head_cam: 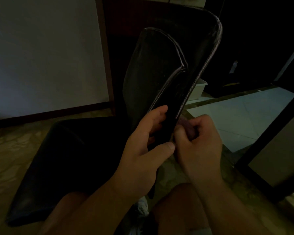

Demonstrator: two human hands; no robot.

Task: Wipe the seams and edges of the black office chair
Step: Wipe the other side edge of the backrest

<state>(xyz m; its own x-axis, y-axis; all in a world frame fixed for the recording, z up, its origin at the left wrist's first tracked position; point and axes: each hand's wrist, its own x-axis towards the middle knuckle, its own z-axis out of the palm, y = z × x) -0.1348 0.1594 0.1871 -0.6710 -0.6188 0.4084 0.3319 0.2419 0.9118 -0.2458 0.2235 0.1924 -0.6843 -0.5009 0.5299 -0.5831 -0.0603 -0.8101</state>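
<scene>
The black office chair's backrest (159, 73) rises in the middle of the dim view, its piped seams catching light along the right edge. Its seat (71, 160) spreads dark at lower left. My left hand (146, 143) grips the lower side edge of the backrest, fingers on the front face and thumb at the seam. My right hand (199, 141) is curled round a small bunched cloth (187, 126) and presses it against the backrest's right edge seam, just beside my left thumb.
A pale wall (41, 56) with a dark skirting stands at left. A dark table leg and frame (270, 133) slant down the right side. White floor sheets (236, 112) and a small white box (197, 89) lie behind the chair. My knees show at the bottom.
</scene>
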